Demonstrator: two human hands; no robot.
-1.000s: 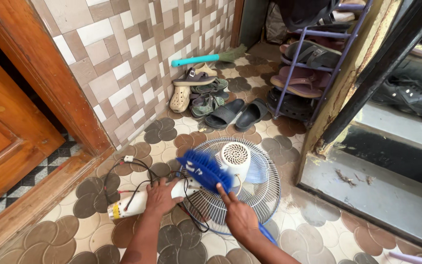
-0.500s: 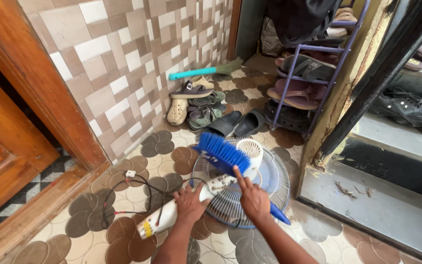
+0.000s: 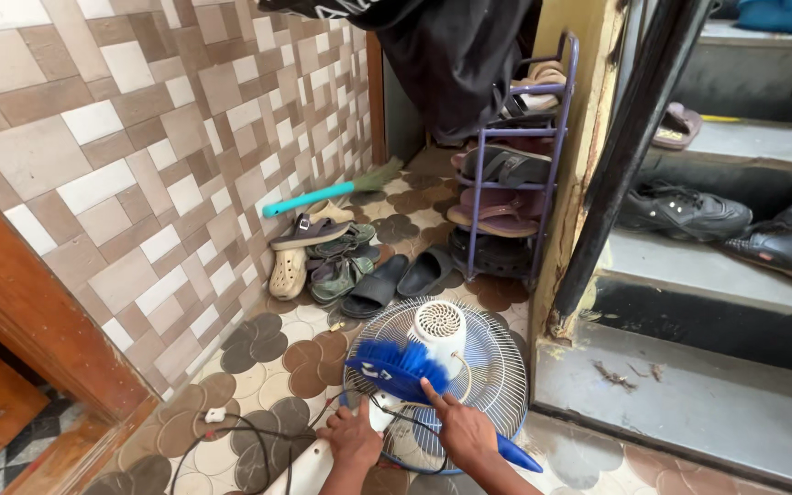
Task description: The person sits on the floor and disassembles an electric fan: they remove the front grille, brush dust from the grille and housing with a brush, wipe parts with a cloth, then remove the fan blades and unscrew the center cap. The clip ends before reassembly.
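Person crouched or bent over tiled floor, head view looking down. White electric fan with round wire grille lies tipped on the patterned floor tiles, grille and motor housing facing up, so the mesh is within reach from above.

Right hand is closed around the handle of a blue plastic brush with dense blue bristles; forefinger laid along the handle, likely to steer pressure. Bristles rest on the grille just left of the motor housing; the handle's tail pokes out behind the wrist.

Left hand is curled on the fan's white stem near the grille, apparently steadying it against the brushing. How tight the grip is cannot be told.

Black power cord loops loose on the tiles, white plug lying free. Sandals and slippers sit along the tiled wall; purple metal shoe rack beyond.
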